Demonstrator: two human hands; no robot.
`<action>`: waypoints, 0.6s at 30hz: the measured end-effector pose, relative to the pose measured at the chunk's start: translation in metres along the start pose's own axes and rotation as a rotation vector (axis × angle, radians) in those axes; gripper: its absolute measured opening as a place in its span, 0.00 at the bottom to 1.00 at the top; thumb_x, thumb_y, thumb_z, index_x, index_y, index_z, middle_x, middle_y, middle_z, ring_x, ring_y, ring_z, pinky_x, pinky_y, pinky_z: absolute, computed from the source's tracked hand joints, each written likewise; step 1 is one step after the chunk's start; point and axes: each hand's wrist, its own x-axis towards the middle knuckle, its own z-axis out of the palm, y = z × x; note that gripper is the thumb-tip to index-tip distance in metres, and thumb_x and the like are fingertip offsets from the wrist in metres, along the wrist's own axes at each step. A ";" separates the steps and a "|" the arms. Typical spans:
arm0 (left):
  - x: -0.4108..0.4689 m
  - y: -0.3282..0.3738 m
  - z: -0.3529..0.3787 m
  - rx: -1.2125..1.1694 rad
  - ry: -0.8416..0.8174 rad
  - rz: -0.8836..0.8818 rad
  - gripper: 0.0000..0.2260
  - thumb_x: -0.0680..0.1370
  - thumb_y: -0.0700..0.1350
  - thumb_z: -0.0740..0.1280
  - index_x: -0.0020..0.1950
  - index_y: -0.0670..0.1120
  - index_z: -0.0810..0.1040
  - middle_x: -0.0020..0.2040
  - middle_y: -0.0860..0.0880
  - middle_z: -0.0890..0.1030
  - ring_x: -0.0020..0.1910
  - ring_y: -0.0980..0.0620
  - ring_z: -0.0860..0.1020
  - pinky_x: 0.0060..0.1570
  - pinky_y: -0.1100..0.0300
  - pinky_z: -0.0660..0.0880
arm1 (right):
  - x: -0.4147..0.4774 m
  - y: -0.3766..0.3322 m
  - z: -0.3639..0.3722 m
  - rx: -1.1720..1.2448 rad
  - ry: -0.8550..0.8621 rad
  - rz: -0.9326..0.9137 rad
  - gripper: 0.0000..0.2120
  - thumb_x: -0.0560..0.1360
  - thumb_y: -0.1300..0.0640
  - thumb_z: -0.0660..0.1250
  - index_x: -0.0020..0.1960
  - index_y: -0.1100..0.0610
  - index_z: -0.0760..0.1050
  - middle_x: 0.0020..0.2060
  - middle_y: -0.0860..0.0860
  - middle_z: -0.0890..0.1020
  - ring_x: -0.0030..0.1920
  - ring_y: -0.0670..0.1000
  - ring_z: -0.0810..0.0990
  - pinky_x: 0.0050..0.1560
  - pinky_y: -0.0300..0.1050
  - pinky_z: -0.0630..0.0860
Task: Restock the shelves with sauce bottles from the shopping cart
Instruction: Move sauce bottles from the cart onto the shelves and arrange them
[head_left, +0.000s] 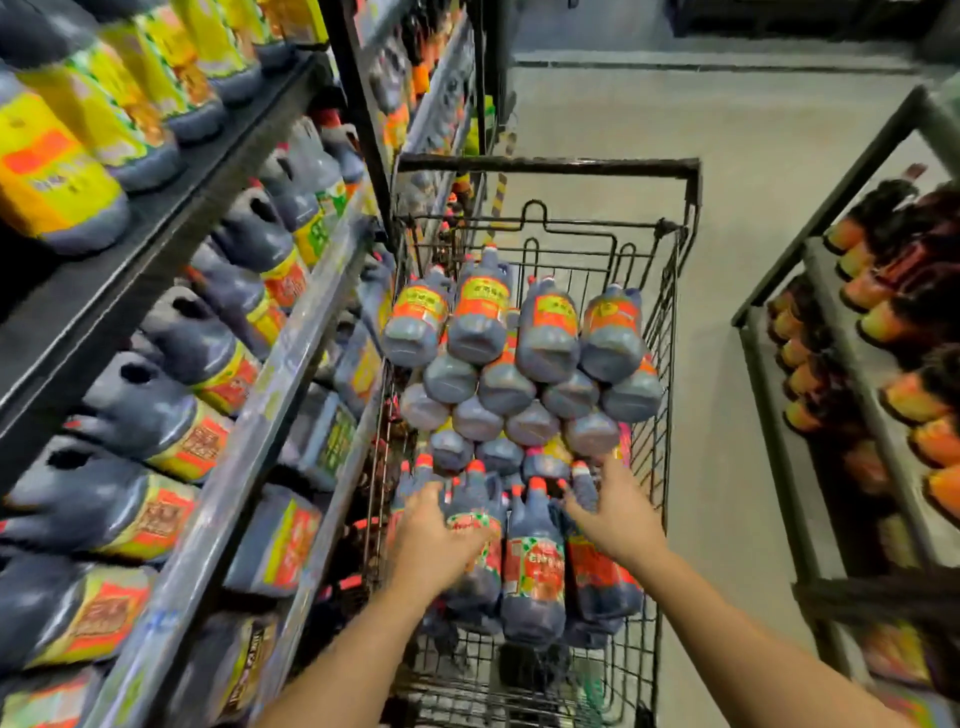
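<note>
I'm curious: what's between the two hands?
In the head view, dark plastic sauce bottles with red caps lie between the left hand and right hand, in the black wire cart.

1. the left hand (434, 540) is showing bare, and the left forearm (358, 639) is running uncovered to the lower edge of view.
2. the right hand (618, 514) and right forearm (737, 618) are showing bare likewise.
</note>
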 end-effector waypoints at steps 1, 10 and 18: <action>0.003 -0.002 0.008 0.000 -0.011 -0.004 0.36 0.66 0.58 0.75 0.69 0.44 0.70 0.64 0.46 0.75 0.64 0.44 0.74 0.61 0.49 0.72 | 0.002 0.008 0.005 -0.032 -0.026 0.059 0.26 0.73 0.45 0.70 0.62 0.60 0.67 0.56 0.59 0.76 0.55 0.61 0.76 0.48 0.51 0.74; 0.007 -0.006 0.100 0.236 -0.168 -0.078 0.40 0.67 0.63 0.70 0.74 0.48 0.62 0.71 0.46 0.68 0.70 0.43 0.67 0.65 0.50 0.69 | 0.030 0.055 0.043 -0.096 -0.266 0.347 0.45 0.71 0.45 0.69 0.78 0.59 0.48 0.69 0.63 0.67 0.67 0.63 0.70 0.62 0.53 0.70; 0.018 0.004 0.152 0.503 -0.233 -0.109 0.57 0.64 0.64 0.76 0.79 0.45 0.44 0.76 0.44 0.56 0.73 0.42 0.57 0.69 0.49 0.63 | 0.043 0.080 0.062 -0.117 -0.319 0.426 0.51 0.67 0.43 0.70 0.77 0.54 0.41 0.63 0.61 0.74 0.59 0.61 0.77 0.56 0.54 0.77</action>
